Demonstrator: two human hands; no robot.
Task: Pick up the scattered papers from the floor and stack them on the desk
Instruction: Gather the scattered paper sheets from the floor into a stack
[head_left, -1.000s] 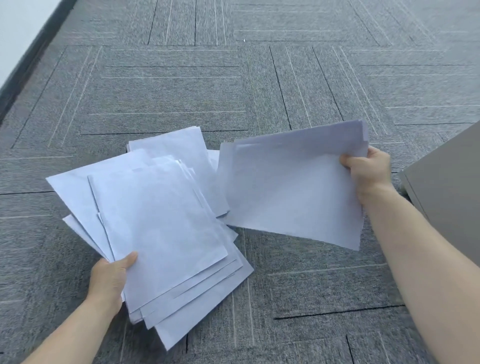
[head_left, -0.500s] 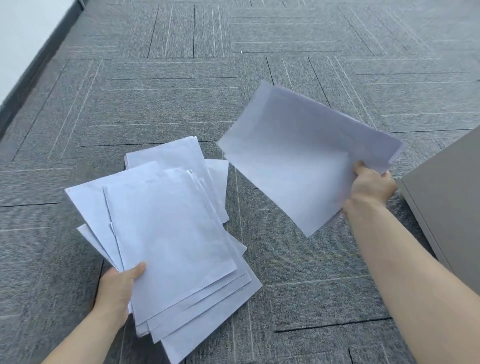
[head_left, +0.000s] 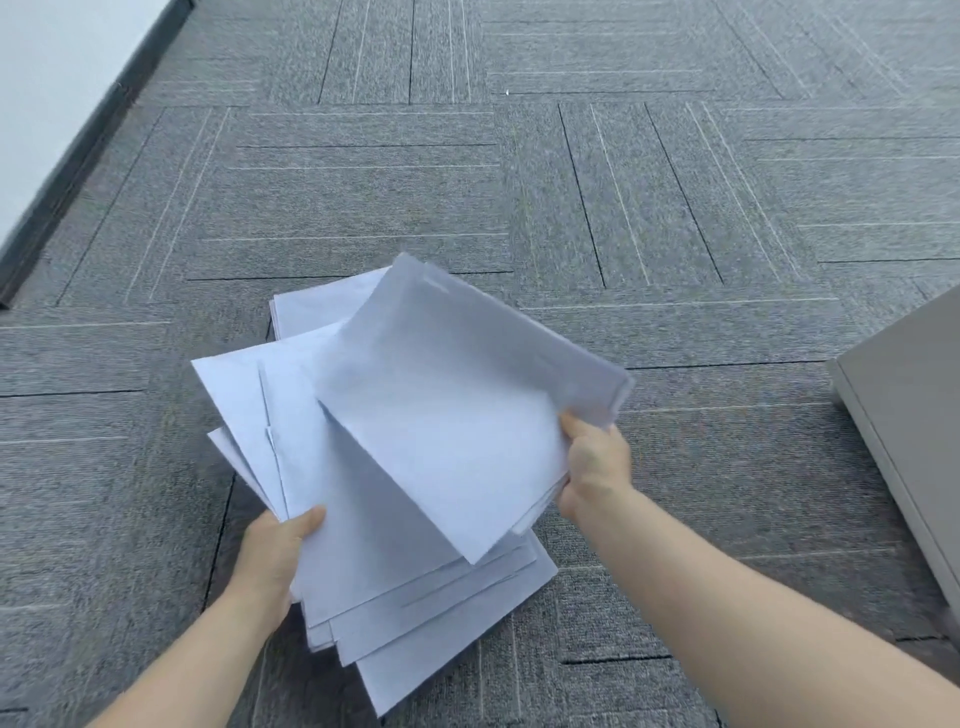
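My left hand (head_left: 275, 551) grips a fanned bundle of several white sheets (head_left: 358, 561) by its lower left edge, held above the grey carpet. My right hand (head_left: 597, 467) pinches a second, smaller set of white sheets (head_left: 457, 410) by the right edge; these lie tilted over the top of the left bundle. One more white sheet (head_left: 311, 306) shows behind the bundle, and I cannot tell whether it lies on the floor or belongs to the bundle. The desk top is not in view.
Grey carpet tiles (head_left: 571, 182) cover the floor all around. A grey cabinet or desk side (head_left: 914, 426) stands at the right edge. A white wall with a dark skirting board (head_left: 78, 156) runs along the upper left.
My right hand has swung its sheets leftward from beside the cabinet until they overlap the bundle in my left hand. The left hand has stayed roughly where it was.
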